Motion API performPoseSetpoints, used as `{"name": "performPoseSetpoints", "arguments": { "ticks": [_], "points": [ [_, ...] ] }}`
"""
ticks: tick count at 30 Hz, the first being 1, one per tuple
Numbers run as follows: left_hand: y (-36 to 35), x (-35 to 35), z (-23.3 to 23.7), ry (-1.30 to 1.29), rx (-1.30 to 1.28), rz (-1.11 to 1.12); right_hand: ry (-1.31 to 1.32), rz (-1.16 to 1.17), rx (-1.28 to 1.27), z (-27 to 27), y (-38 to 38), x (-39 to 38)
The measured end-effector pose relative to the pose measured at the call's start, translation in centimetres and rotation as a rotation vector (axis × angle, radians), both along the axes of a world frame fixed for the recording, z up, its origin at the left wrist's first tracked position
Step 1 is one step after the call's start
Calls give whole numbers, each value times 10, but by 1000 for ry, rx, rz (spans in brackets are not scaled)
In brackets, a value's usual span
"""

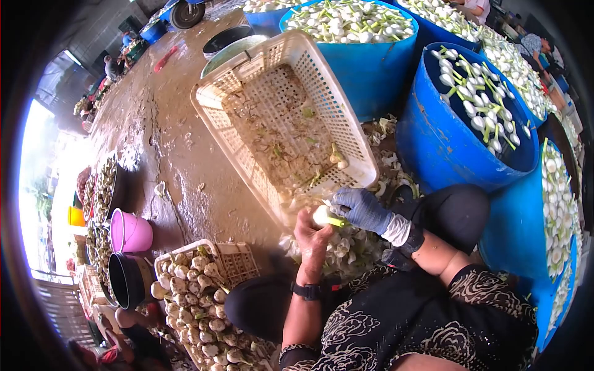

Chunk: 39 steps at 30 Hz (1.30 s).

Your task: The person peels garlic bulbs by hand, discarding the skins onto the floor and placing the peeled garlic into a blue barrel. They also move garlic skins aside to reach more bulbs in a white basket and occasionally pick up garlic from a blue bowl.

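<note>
A white bulb with a green stem (324,216), like an onion or a garlic head, sits in the closed fingers of my bare left hand (311,238). My right hand (360,208) wears a grey-blue glove and is right beside the bulb, above its stem. Its fingers are curled closed, and what they hold, if anything, is hidden. Below both hands lies a heap of pale peelings (346,250). Just beyond them stands a cream plastic crate (337,99) with skin scraps and a small bulb with a stem (337,156) inside.
A crate of unpeeled bulbs (204,297) stands at my left. Blue tubs with white bulbs, including a near tub (427,142) and a far tub (352,74), line the right. A pink bucket (131,232) and black bucket (127,281) stand left on wet floor (167,136). Other people sit around.
</note>
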<state>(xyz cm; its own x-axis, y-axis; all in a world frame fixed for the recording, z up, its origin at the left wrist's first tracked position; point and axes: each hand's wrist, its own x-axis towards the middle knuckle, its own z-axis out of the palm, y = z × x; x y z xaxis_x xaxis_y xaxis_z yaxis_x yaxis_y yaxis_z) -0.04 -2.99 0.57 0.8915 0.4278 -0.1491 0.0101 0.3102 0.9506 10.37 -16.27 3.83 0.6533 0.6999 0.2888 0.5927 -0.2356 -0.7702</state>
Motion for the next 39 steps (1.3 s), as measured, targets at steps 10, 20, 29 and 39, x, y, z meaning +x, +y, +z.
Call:
{"name": "performPoseSetpoints", "arguments": {
  "ticks": [10, 20, 29, 39],
  "points": [
    [2, -3, 18, -105, -328, -55, 328, -167, 192, -16, 4, 4],
    [-4, 3, -6, -107, -123, 3, 165, -115, 160, -7, -7, -6],
    [-2, 1, 4, -8, -221, -43, 54, -186, -76, -19, -4, -1],
    [-4, 4, 15, -44, -315, -5, 395, -153, 122, -23, -14, 4]
  ]
}}
